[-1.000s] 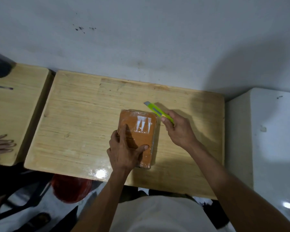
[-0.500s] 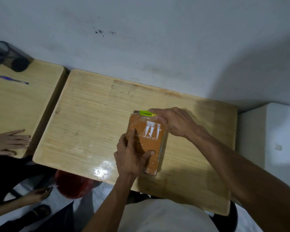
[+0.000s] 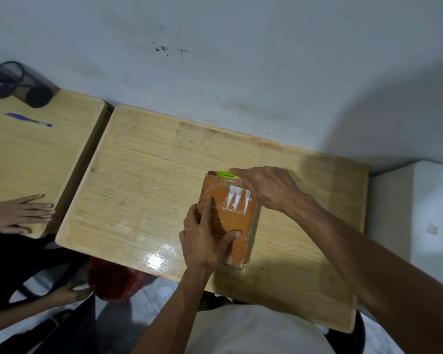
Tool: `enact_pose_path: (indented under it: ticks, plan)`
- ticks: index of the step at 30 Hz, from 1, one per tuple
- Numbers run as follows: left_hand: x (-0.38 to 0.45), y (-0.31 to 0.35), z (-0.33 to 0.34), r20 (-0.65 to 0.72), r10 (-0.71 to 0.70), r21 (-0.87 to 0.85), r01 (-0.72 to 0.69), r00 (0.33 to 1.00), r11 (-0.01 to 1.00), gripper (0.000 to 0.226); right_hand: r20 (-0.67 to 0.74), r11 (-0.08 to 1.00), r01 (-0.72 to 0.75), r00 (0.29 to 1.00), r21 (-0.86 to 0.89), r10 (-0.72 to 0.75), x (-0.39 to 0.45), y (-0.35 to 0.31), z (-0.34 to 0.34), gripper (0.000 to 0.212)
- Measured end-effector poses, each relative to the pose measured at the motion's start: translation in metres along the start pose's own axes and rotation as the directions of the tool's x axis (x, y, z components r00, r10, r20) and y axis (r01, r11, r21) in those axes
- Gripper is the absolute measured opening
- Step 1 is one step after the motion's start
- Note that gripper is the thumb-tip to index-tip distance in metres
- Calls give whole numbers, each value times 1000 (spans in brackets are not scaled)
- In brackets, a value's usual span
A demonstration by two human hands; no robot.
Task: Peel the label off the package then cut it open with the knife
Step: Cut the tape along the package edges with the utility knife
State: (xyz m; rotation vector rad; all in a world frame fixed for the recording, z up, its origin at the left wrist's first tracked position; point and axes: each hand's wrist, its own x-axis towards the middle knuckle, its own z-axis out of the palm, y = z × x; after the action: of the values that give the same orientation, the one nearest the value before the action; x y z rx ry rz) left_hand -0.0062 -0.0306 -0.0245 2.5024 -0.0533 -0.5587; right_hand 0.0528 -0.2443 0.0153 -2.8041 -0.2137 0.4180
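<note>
An orange-brown package (image 3: pixel 237 226) wrapped in clear tape lies flat on the wooden desk (image 3: pixel 149 190). White scraps of label (image 3: pixel 237 200) show under the tape near its far end. My left hand (image 3: pixel 205 241) presses down on the package's near left part, fingers spread. My right hand (image 3: pixel 266 189) is closed around a green utility knife (image 3: pixel 225 174), which lies along the package's far edge with its tip pointing left.
A second desk (image 3: pixel 36 159) stands to the left with a blue pen (image 3: pixel 27 119) and a black mesh holder (image 3: pixel 13 83). Another person's hand (image 3: pixel 18 213) rests on it. A red bag (image 3: pixel 113 279) sits below the desk. A white block (image 3: pixel 414 226) stands at right.
My right hand swung the knife from beside the package's right side to its far edge, the blade now pointing left. My left hand kept pressing on the package.
</note>
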Motion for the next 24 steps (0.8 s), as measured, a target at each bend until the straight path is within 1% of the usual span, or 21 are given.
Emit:
enact_pose_path:
  ticks: [5, 12, 16, 22, 24]
  plan:
    - [0, 2, -1, 3, -7, 1, 7, 1000, 1000, 116, 24, 994, 25, 999, -106, -23, -4, 3, -8, 43]
    - [0, 2, 1, 9, -11, 21, 11, 1000, 1000, 115, 44, 987, 36, 999, -154, -29, -25, 11, -19, 46]
    - [0, 3, 2, 15, -18, 28, 18, 1000, 999, 115, 31, 976, 24, 999, -214, -18, -30, 14, -19, 43]
    - [-1, 3, 2, 12, -28, 43, 28, 1000, 999, 115, -29, 950, 4, 999, -312, -14, -45, 16, -26, 40]
    - [-1, 4, 2, 9, -28, 57, 28, 1000, 998, 114, -36, 948, -15, 999, -319, 4, -46, 16, -26, 40]
